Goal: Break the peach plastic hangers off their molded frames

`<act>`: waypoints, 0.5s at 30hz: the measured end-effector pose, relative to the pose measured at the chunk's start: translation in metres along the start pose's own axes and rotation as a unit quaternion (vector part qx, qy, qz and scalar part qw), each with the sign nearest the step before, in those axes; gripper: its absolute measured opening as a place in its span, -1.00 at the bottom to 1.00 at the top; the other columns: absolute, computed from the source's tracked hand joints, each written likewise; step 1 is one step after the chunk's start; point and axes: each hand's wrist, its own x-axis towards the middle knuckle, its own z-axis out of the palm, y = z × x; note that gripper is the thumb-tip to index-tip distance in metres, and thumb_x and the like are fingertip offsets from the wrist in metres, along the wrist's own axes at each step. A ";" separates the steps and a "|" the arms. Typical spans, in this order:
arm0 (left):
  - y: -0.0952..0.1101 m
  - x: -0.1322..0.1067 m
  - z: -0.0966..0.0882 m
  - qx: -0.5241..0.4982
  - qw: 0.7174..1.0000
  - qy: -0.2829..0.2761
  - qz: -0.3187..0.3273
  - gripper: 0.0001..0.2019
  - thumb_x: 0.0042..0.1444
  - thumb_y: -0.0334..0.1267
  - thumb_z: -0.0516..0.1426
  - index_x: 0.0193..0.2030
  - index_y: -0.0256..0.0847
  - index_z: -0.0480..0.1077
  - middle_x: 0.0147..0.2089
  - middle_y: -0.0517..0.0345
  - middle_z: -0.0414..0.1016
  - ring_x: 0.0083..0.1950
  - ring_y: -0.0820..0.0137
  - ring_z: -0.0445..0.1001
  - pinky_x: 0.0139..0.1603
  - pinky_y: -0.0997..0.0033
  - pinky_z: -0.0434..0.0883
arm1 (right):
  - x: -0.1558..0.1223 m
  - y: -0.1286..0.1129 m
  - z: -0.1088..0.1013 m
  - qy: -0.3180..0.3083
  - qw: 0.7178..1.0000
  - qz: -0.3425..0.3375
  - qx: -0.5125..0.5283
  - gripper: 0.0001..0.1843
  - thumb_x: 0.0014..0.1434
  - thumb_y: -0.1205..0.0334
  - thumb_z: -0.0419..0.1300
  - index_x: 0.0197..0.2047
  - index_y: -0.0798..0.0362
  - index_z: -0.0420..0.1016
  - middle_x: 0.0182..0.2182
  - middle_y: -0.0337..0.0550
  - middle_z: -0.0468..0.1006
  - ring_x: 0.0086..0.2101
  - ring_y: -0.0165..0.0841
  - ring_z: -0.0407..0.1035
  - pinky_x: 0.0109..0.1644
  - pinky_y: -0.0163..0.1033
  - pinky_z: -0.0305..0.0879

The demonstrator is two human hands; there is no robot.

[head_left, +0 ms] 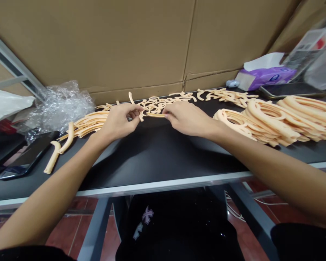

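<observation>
Both hands meet over the far middle of a black table [157, 152]. My left hand [121, 121] is closed in a pinch on one end of a thin peach-coloured plastic strip [153, 114]. My right hand [186, 117] pinches the other end. Just behind them lies a tangle of small peach offcuts [157, 102]. A fan of curved peach strips [88, 123] lies to the left of my left hand. To the right, peach ring-shaped pieces [271, 119] lie overlapped in stacked rows.
Cardboard sheets [141, 43] wall off the back. Crumpled clear plastic wrap [59, 105] and a dark phone [27, 157] lie at the left. A purple tissue pack [266, 74] and another phone [290, 90] sit at the back right. The table's pale front edge [163, 185] runs near me.
</observation>
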 end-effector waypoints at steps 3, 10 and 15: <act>-0.002 0.001 -0.001 0.042 0.999 0.006 0.015 -0.71 0.26 -0.22 0.14 -0.05 -0.19 0.68 -0.28 0.06 0.68 -0.27 0.28 0.60 -0.09 0.25 0.55 | -0.001 -0.001 -0.001 -0.010 1.000 0.011 -0.009 -0.69 0.38 0.33 0.00 -0.10 0.06 0.60 -0.03 0.10 0.69 -0.11 -0.09 0.53 -0.19 -0.12 0.16; -0.005 0.000 -0.003 0.152 0.986 0.062 0.044 -0.74 0.42 -0.14 0.12 -0.02 -0.10 0.65 -0.09 -0.06 0.55 0.02 0.10 0.54 0.06 0.08 0.50 | -0.002 -0.005 -0.004 -0.002 1.000 0.022 -0.020 -0.68 0.36 0.33 0.02 -0.16 0.04 0.63 -0.07 0.07 0.71 -0.13 -0.11 0.53 -0.21 -0.13 0.18; -0.001 0.000 -0.008 0.216 0.973 0.036 0.068 -0.76 0.47 -0.15 0.12 -0.07 -0.13 0.62 0.11 -0.14 0.52 0.23 -0.05 0.45 0.20 -0.07 0.45 | -0.002 -0.003 -0.005 0.012 0.999 0.022 -0.022 -0.73 0.36 0.19 0.13 -0.09 0.03 0.68 -0.04 0.06 0.71 -0.06 -0.05 0.54 -0.14 -0.09 0.26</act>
